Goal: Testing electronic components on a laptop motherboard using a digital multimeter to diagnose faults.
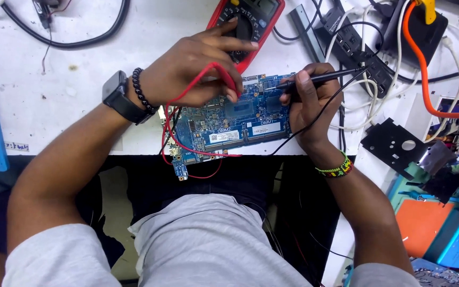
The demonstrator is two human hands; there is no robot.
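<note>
Left hand (197, 69) covers circuit board (235, 125); multimeter (248, 24) just behind.

Single view, from the camera on my head: it looks steeply down and forward over my lap to the near edge of the white workbench (70, 101), close enough that my forearms and the bench fill the frame.

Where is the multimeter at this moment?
In the head view, the red multimeter lies at the top centre of the white table, just beyond the blue circuit board, with the left hand partly over its lower end.
</note>
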